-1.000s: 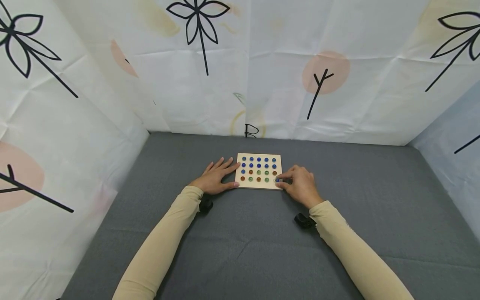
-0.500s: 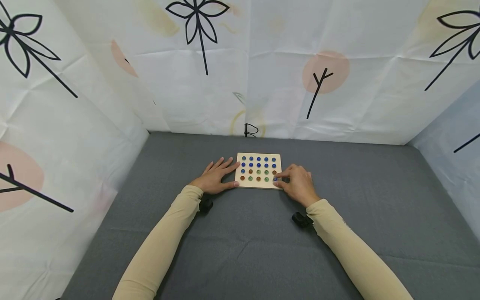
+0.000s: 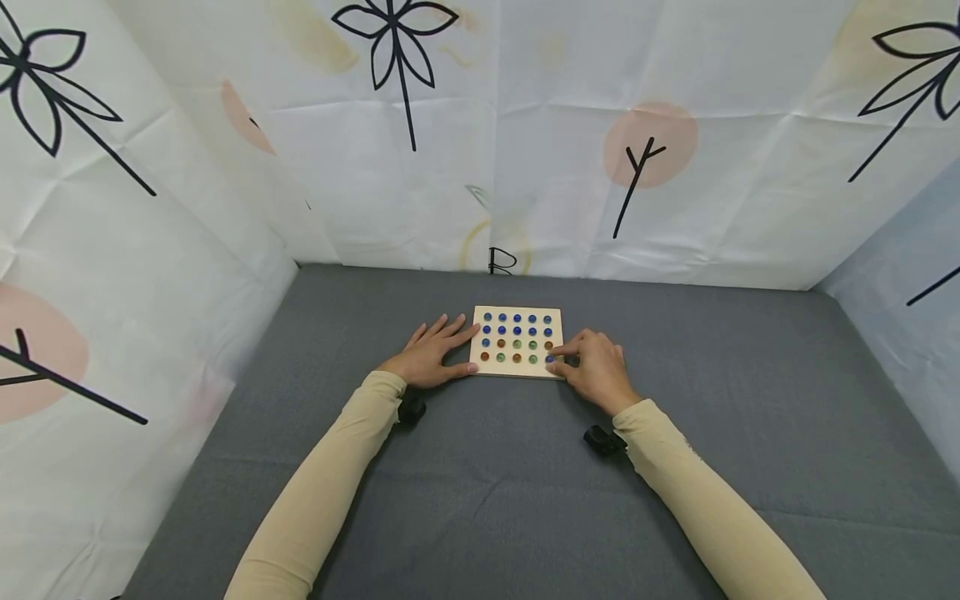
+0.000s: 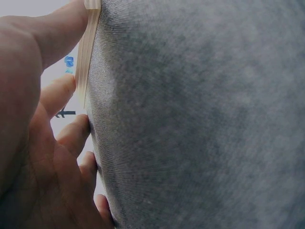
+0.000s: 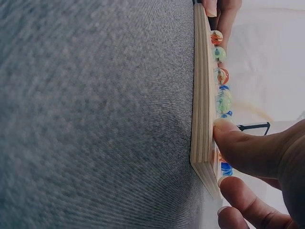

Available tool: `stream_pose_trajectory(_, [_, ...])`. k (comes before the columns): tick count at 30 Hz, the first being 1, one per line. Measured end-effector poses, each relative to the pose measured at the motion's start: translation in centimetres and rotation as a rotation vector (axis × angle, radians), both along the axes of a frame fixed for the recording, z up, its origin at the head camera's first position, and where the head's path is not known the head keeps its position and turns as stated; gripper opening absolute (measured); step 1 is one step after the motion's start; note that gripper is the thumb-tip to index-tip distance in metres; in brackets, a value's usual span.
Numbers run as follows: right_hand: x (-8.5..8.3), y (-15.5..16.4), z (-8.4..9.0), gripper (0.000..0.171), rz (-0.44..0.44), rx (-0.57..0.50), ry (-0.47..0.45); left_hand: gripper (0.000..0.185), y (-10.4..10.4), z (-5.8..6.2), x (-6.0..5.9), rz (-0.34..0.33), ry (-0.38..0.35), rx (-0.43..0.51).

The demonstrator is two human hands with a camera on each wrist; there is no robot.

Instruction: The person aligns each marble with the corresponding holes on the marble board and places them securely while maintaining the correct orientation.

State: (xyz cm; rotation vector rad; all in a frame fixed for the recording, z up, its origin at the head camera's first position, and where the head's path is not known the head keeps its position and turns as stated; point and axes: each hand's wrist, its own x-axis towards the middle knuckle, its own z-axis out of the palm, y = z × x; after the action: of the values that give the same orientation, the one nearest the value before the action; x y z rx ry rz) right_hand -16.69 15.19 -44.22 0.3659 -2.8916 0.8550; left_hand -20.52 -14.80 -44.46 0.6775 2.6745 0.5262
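A pale wooden board (image 3: 517,368) lies on the grey cloth, with rows of glass marbles in blue, green and orange-red. My left hand (image 3: 431,358) rests flat at its left side, fingers spread; the thumb and index finger touch the board's edge. At the near right corner, my right hand (image 3: 596,367) has thumb and index finger around a blue marble (image 3: 551,359), which sits in the last place of the front row. In the right wrist view the thumb (image 5: 238,148) is against the board's top edge and hides part of the marbles behind it.
Grey cloth (image 3: 480,500) covers the table around the board. A white patterned sheet (image 3: 555,192) hangs behind and at the sides. Dark wrist cameras sit under both cuffs, the right one (image 3: 603,442) low over the cloth.
My right hand has shifted slightly left with the blue marble, bringing it in line with the front row, and then held still. The left hand and the board stay in place.
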Motion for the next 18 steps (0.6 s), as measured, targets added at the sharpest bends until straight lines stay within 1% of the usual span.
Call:
stream_pose_trajectory(5, [0.3, 0.4, 0.2, 0.026, -0.005, -0.027, 0.01, 0.078, 0.0, 0.0, -0.1, -0.003, 0.0, 0.005])
stream_pose_trajectory(10, [0.5, 1.1, 0.3, 0.028, -0.016, -0.052, 0.049, 0.078, -0.1, -0.1, -0.1, 0.005, 0.005, 0.016])
stream_pose_trajectory(15, [0.3, 2.3, 0.6, 0.031, -0.04, -0.077, 0.122, 0.078, -0.2, -0.1, 0.0, 0.013, 0.004, 0.018])
stream_pose_trajectory(18, [-0.1, 3.4, 1.0, 0.035, -0.057, -0.072, 0.191, 0.078, -0.2, 0.1, -0.1, 0.011, 0.007, 0.015])
